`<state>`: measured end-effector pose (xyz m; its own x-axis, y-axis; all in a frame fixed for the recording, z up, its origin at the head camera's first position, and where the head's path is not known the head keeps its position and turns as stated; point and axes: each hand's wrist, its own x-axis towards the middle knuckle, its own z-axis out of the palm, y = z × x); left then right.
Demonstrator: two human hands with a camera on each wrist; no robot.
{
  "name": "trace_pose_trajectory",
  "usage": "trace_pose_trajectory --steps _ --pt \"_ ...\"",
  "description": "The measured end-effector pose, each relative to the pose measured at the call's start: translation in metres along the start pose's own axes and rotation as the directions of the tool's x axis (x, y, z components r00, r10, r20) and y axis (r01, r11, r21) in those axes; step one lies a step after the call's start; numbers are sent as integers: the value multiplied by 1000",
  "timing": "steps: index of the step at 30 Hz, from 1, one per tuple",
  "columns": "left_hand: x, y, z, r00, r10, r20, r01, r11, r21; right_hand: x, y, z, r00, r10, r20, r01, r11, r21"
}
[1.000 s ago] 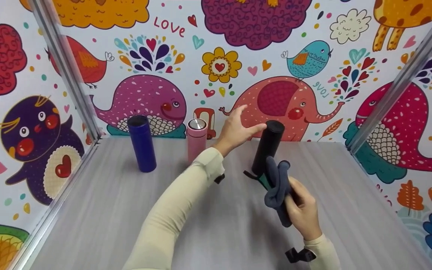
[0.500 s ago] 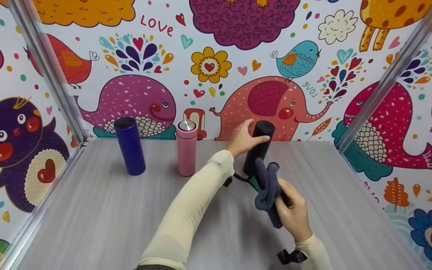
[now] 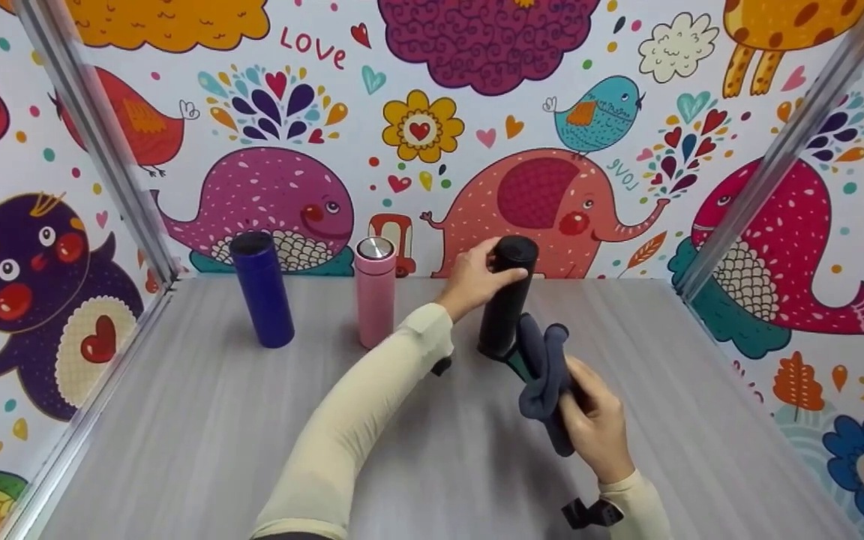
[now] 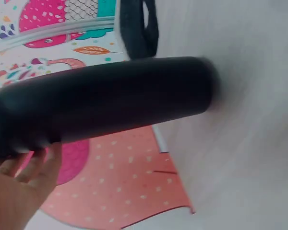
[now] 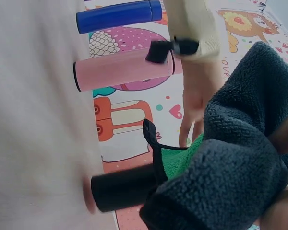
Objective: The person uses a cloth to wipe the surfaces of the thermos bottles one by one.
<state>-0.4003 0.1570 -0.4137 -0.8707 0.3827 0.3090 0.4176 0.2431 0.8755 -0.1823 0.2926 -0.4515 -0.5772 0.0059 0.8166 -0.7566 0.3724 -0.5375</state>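
My left hand (image 3: 471, 279) grips a black cylindrical bottle (image 3: 503, 307) near its top, thumb on the near side. In the left wrist view the fingers (image 4: 47, 165) curl against the side of the bottle (image 4: 110, 100). The bottle is almost upright; whether its base touches the table I cannot tell. My right hand (image 3: 598, 420) holds a bunched dark grey-blue towel (image 3: 548, 375) just in front of the bottle's lower part. A green patch with a dark-edged loop shows on the towel (image 5: 240, 158) in the right wrist view.
A pink bottle (image 3: 376, 300) with a silver lid stands left of the black one, partly behind the left sleeve. Further left stands a dark blue bottle (image 3: 263, 296). Printed cartoon panels and metal posts (image 3: 762, 161) border the grey table (image 3: 199, 420).
My left hand has closed in from beside the black bottle and now grips it. The bottle has shifted slightly left. My right hand keeps holding the towel in nearly the same place.
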Motion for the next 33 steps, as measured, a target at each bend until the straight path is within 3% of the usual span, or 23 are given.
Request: trace_pose_trajectory --steps 6,10,14,18,26,33 --pt "-32 13 -43 995 83 -58 -84 996 -12 2 0 0 1000 -2 -5 2 1000 16" --pt "-62 20 -69 993 101 -63 -100 995 10 4 -1 2 1000 -9 -12 9 1000 6" --pt "-95 26 -88 993 106 -50 -103 993 54 6 -1 5 999 -16 -32 16 1000 6" --pt "-127 28 -104 993 106 -53 -104 994 39 8 -1 11 999 -20 -25 20 1000 15" --pt "-170 19 -115 991 84 -104 -83 996 10 9 -3 22 1000 -21 -2 21 998 67" --pt "-178 3 -108 993 42 -111 -41 999 10 11 -8 32 1000 -24 5 24 996 84"
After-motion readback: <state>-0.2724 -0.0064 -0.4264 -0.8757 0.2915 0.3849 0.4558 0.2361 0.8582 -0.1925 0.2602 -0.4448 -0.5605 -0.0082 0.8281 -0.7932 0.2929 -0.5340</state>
